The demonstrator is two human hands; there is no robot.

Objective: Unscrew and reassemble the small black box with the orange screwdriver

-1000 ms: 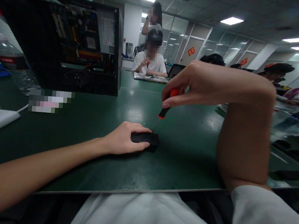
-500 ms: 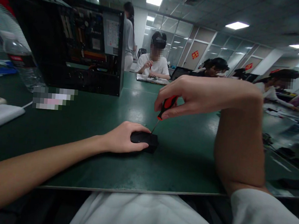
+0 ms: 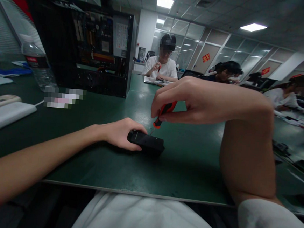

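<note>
A: What was biggest on the green bench [image 3: 190,166]?

B: The open PC tower [image 3: 80,48], side panel off, boards showing, standing at the far left. Taking that as landmark: a water bottle [image 3: 36,64] just left of it, a white flat device [image 3: 4,113] and a beige one [image 3: 2,99] nearer the wearer on the left side.

A: And the hands?

B: Well right of the tower and nearer the wearer lay a small black box-shaped device [image 3: 147,142], flat on the bench. Left hand [image 3: 120,132] was wrapped round its left end, fingers closed on it, pinning it down. Right hand [image 3: 195,100] hung above it, fingers pinched tight round a red-and-black screwdriver [image 3: 164,113], shaft angled down to the device's top, tip at or just on it. Can't tell if it sat in a screw.

A: Step?

B: Looked like working a screw on the casing, prob. mid-turn. Next move, by my guess, needed the tip kept seated and upright w/ steady downward pressure while the left hand stopped the box sliding.

A: Room?

B: Office-type workshop, ceiling panel lights, glass partitions at back. Beyond the tower, a person in a white tee [image 3: 162,67] sat at the same bench w/ their own small tool; more people seated far right.
</note>
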